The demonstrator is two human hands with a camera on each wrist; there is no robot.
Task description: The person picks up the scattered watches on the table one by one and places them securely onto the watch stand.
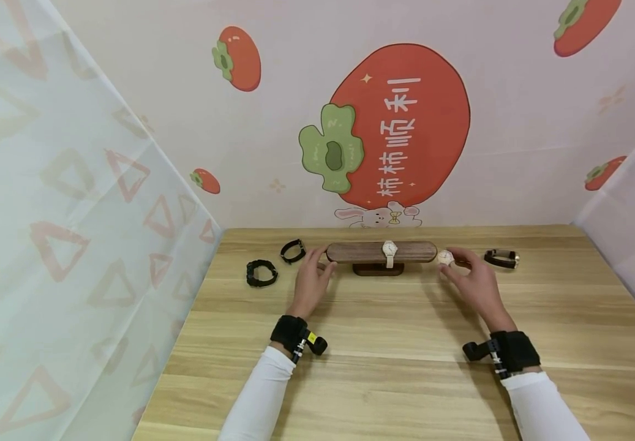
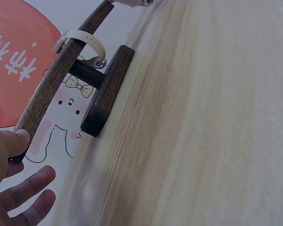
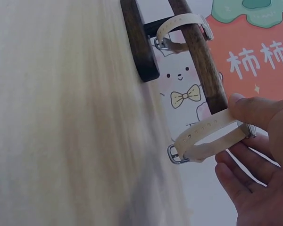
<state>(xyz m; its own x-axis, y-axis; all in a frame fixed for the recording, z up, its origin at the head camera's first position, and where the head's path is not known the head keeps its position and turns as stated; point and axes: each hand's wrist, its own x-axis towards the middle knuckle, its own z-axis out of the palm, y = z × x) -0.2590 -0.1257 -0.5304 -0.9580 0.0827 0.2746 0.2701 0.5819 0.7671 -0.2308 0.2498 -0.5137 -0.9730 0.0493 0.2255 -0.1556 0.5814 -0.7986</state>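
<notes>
I see the right hand (image 1: pixel 477 282) holding a pale watch (image 1: pixel 446 257) between thumb and fingers, with its buckled strap hanging as a loop below the thumb. That watch is just beside the right end of the wooden stand (image 1: pixel 350 252); I can't tell whether the strap touches the bar. The left hand (image 1: pixel 311 278) pinches the bar's left end, thumb on top, its lower fingers spread loose. Between the hands, a second pale watch (image 1: pixel 389 250) is strapped around the bar, right of its middle. On the table (image 1: pixel 394 343) I have two black watches, a nearer one (image 1: pixel 250 275) and a farther one (image 1: pixel 293 259), left of the left hand, and a dark watch (image 1: pixel 501 263) just right of the right hand.
</notes>
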